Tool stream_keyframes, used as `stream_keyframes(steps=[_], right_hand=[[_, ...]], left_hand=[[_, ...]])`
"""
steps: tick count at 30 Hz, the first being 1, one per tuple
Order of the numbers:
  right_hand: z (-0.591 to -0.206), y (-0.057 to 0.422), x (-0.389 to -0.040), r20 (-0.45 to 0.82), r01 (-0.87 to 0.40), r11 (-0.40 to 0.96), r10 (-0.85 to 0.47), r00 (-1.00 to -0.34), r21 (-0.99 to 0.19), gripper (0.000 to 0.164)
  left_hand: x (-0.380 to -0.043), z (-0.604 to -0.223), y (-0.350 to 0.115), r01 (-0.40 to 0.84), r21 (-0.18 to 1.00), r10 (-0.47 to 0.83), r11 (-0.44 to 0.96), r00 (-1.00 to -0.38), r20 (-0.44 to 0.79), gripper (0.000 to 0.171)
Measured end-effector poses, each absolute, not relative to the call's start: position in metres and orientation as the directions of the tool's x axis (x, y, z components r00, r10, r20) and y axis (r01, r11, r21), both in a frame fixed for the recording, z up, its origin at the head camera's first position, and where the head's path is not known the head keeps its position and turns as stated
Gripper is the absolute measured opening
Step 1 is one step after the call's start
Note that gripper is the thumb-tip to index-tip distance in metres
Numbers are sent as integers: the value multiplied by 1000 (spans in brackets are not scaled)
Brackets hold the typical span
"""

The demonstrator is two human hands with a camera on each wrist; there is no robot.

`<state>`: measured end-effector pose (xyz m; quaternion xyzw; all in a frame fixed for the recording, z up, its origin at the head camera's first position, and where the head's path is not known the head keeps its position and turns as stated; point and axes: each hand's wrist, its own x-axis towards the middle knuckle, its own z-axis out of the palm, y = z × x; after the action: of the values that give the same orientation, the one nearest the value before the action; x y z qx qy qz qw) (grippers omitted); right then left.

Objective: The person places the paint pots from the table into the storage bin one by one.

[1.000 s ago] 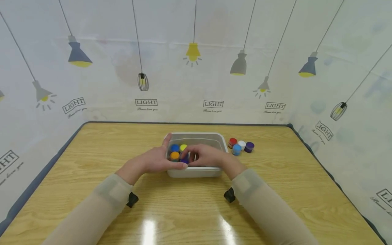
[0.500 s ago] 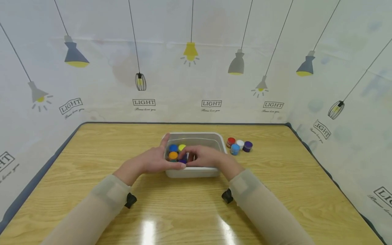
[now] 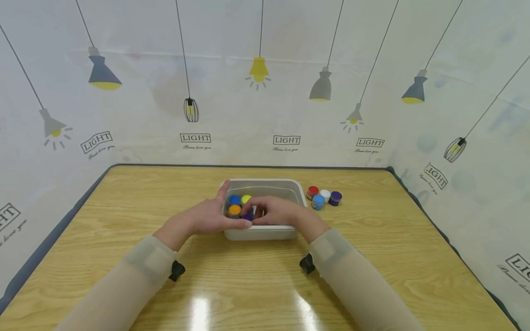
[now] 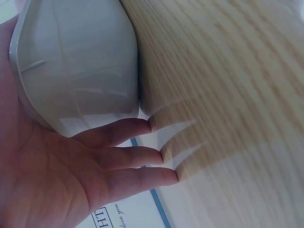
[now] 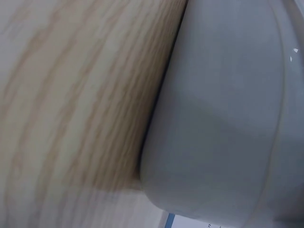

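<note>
A white plastic tub [image 3: 261, 233] stands on the table. Inside its left end are small paint jars: a blue-lidded jar [image 3: 234, 200], a yellow-lidded jar [image 3: 246, 199], an orange-lidded jar [image 3: 234, 210] and a dark purple-lidded jar [image 3: 247, 218]. My left hand [image 3: 207, 216] rests against the tub's left end, thumb along the near rim and index finger along the left rim. Its other fingers stretch straight down to the table in the left wrist view. My right hand [image 3: 275, 210] reaches over the near rim, its curled fingers and thumb pinching the dark purple-lidded jar, which they partly hide.
Right of the tub, on the wooden table [image 3: 248, 285], stand a red-lidded jar [image 3: 312, 192], a white-lidded jar [image 3: 325, 196], a light-blue-lidded jar [image 3: 318, 202] and a purple-lidded jar [image 3: 335, 198]. A printed wall covering [image 3: 232, 151] borders the table's back and sides.
The head view has shifted slightly. Both hands, the tub and the jars hold the same positions relative to one another.
</note>
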<state>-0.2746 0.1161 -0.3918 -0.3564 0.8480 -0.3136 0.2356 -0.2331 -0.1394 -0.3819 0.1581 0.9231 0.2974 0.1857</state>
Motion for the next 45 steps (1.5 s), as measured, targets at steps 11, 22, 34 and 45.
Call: stream_keyframes(steps=[11, 22, 34, 45], right_hand=[[-392, 116, -276, -182, -456, 561, -745, -641, -691, 29], [-380, 129, -268, -131, -423, 587, -677, -725, -690, 26], [-351, 195, -270, 30, -390, 531, -564, -825, -752, 26], [-362, 285, -261, 36, -297, 585, -416, -909, -755, 26]], left_hand=[[-233, -381, -140, 178, 609, 402, 773, -880, -253, 146], [-234, -384, -138, 181, 604, 406, 776, -876, -259, 146], [-234, -383, -139, 160, 606, 387, 779, -883, -264, 146], [-233, -383, -138, 174, 605, 398, 777, -880, -257, 146]])
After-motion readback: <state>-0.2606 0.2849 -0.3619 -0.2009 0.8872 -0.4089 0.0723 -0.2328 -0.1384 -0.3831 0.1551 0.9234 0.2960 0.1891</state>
